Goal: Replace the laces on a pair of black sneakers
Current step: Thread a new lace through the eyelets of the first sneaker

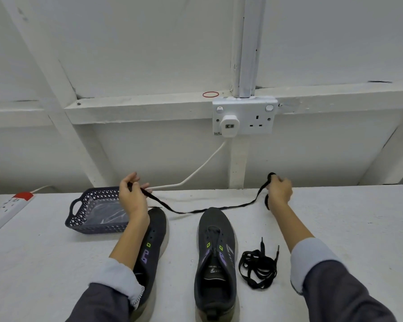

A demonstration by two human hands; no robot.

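Note:
Two black sneakers stand side by side on the white table, toes pointing away from me, both without laces. The left sneaker (155, 238) is partly covered by my left forearm; the right sneaker (215, 256) is in full view. A long black lace (196, 210) hangs stretched between my hands above the toes. My left hand (133, 196) pinches one end of it. My right hand (278, 191) grips the other end, with lace wound round its fingers. A second black lace (258, 267) lies in a loose bundle to the right of the right sneaker.
A dark perforated basket (79, 219) with plastic packets inside sits at the left behind the left sneaker. A white power strip (5, 210) lies at the far left edge. A wall socket (244, 118) with a plug and white cable is on the wall behind.

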